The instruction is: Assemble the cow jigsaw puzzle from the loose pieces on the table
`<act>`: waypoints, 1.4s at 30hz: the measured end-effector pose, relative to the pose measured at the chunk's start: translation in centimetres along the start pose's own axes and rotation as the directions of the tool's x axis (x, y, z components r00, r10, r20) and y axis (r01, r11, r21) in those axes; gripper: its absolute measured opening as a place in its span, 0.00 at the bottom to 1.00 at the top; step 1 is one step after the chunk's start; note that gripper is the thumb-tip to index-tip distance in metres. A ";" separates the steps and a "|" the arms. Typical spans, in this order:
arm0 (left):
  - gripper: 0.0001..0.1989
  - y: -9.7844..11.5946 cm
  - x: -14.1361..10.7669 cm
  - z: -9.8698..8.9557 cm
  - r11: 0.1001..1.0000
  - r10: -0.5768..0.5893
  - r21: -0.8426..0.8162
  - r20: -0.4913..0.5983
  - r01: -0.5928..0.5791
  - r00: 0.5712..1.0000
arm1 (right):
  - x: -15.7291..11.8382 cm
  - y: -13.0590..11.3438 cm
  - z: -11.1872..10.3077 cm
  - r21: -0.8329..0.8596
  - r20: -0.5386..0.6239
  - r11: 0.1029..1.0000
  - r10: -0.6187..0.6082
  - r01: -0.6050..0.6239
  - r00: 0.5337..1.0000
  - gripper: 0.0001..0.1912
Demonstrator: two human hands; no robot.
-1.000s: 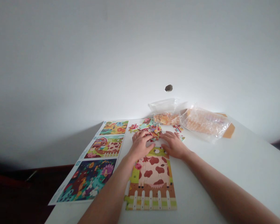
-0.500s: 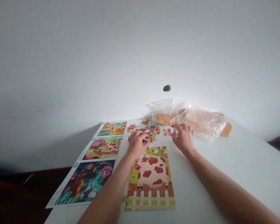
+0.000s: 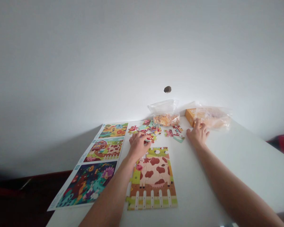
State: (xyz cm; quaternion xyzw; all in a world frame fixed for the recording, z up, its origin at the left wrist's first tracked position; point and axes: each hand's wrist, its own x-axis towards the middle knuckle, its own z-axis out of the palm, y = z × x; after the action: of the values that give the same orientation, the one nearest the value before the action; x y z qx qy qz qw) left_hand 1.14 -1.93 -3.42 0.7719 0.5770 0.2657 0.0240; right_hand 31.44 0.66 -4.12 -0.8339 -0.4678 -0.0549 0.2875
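"Since half a second ago, the right hand has swung out from the loose pieces to the box, and the box and its clear plastic have shifted back. In the head view, do its fingers hold anything?"

"Nothing that I can see. They're spread and slightly bent at the plastic; whether they touch box or plastic, I can't tell. The left hand is curled over the near side of the loose pieces, thumb a little apart. Any piece in its grip is hidden."

"And the joined puzzle?"

"Flat on the table, between the forearms, cow the right way up."

"How would you handle this well?"

"I'd press the box through the plastic with flat fingers, since loose film may slip. I'd keep the left fingertips light, as the pieces overlap and could catch."

"What's in the way?"

"Behind the pieces, a bag crowds the wall. To the left lies a picture sheet. The left forearm runs close along the puzzle's left edge, so a careless sweep could knock it."
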 end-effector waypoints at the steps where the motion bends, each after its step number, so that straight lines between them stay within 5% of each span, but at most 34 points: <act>1: 0.12 0.0 0.0 0.0 1.000 -0.005 -0.001 0.001 0.005 1.000 | 0.1 0.0 0.2 -0.009 0.013 0.999 0.033 -0.033 0.999 0.39; 5: 0.11 0.1 0.0 0.0 1.000 -0.011 -0.012 0.008 0.011 1.000 | -0.8 -0.8 0.7 -0.073 0.042 0.997 0.040 -0.037 0.998 0.46; 9: 0.13 0.2 0.0 0.0 1.000 -0.009 -0.021 0.013 0.009 1.000 | -2.7 -2.7 0.3 -0.053 -0.012 0.974 -0.222 0.221 0.975 0.36; 12: 0.12 0.2 -0.1 0.0 1.000 -0.010 -0.024 0.008 0.010 1.000 | -3.0 -3.9 0.2 0.038 -0.030 0.903 -0.427 0.428 0.904 0.27; 18: 0.12 -0.2 -0.1 0.2 1.000 0.015 -0.024 0.000 -0.015 1.000 | 0.1 -7.7 1.9 0.086 0.091 0.735 -0.678 0.673 0.729 0.26; 22: 0.12 -0.5 -0.1 0.4 1.000 0.022 -0.022 -0.003 -0.022 1.000 | 2.4 -8.9 2.6 0.056 0.174 0.815 -0.577 0.577 0.798 0.22; 29: 0.12 -0.2 0.0 0.4 1.000 0.014 -0.020 -0.015 -0.015 1.000 | 5.1 -4.8 1.4 -0.045 0.176 0.900 -0.420 0.434 0.890 0.22; 35: 0.12 -0.4 0.1 0.6 1.000 0.001 -0.030 -0.023 -0.002 1.000 | -1.0 -3.9 0.5 -0.043 -0.008 0.881 -0.472 0.471 0.882 0.23; 38: 0.11 -0.4 0.0 0.7 1.000 0.000 -0.022 -0.023 -0.001 1.000 | -4.6 -4.7 -0.1 0.049 0.110 0.834 -0.552 0.550 0.827 0.20; 42: 0.12 -0.3 0.0 0.6 1.000 0.000 -0.011 -0.020 0.000 1.000 | -5.9 -6.3 -0.3 0.229 0.273 0.616 -0.784 0.753 0.558 0.28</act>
State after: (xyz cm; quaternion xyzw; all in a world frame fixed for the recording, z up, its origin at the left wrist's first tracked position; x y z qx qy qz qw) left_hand 1.18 -1.68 -4.00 0.7692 0.5757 0.2765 0.0226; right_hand 23.12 -1.40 -3.29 -0.5286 -0.8289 -0.0068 0.1830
